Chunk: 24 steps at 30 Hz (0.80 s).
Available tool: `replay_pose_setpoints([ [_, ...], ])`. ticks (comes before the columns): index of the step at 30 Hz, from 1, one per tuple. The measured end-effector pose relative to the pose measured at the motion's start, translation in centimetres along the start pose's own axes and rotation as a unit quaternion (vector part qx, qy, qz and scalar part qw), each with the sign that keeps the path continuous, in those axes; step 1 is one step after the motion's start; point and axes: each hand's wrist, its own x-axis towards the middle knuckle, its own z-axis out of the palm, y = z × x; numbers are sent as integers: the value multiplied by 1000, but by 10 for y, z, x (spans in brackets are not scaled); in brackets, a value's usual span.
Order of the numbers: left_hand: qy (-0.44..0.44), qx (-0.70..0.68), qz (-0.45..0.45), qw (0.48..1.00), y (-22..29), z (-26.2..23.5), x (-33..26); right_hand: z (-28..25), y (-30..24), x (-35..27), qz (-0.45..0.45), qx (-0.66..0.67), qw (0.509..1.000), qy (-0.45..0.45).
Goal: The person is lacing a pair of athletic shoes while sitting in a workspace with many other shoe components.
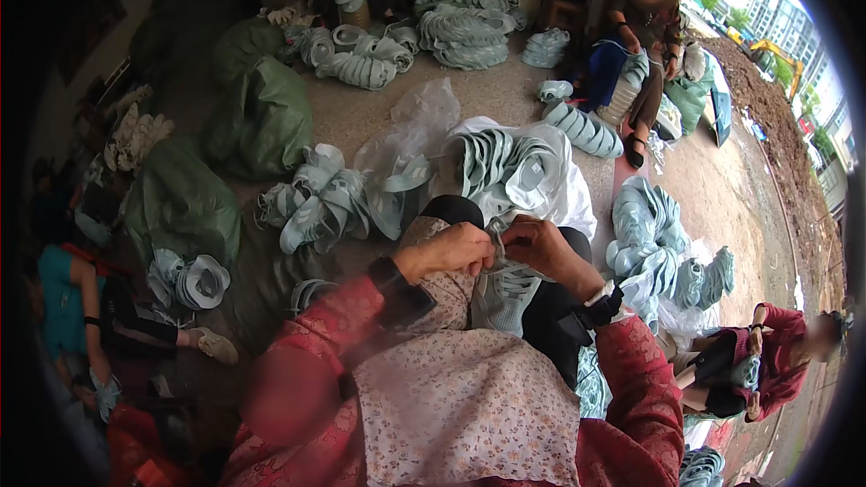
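A pale grey-green shoe upper with whitish laces across its front rests between my knees, over my lap. My left hand is closed at its upper left side, fingertips pinched on the shoelace. From the other side my right hand pinches the same lace, thumb and forefinger pressed together just above the upper. The fingertips of both hands nearly meet, and the lace is partly hidden among them. A flowered apron covers my lap below the shoe upper.
Nested shoe uppers on a white sack lie just beyond my knees. More uppers are heaped to the left, others to the right. Green sacks stand at left. Several people sit around, one at far right handling uppers.
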Motion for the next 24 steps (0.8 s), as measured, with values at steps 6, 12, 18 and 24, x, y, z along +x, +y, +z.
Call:
replay_pose_setpoints([
  [6, -20, -1, -11, 1000, 3, -1, -1, 1, 2, 0, 3, -21, 1000, 7],
  [12, 15, 104, -20, 994, 14, -1, -3, 2, -4, -1, 18, -104, 994, 15],
  [18, 164, 326, 337, 868, 35, 10, -9, 0, 3, 1, 3, -160, 987, 28],
  [24, 74, 215, 272, 935, 13, 13, 14, -22, 11, -7, 15, -178, 982, 57],
])
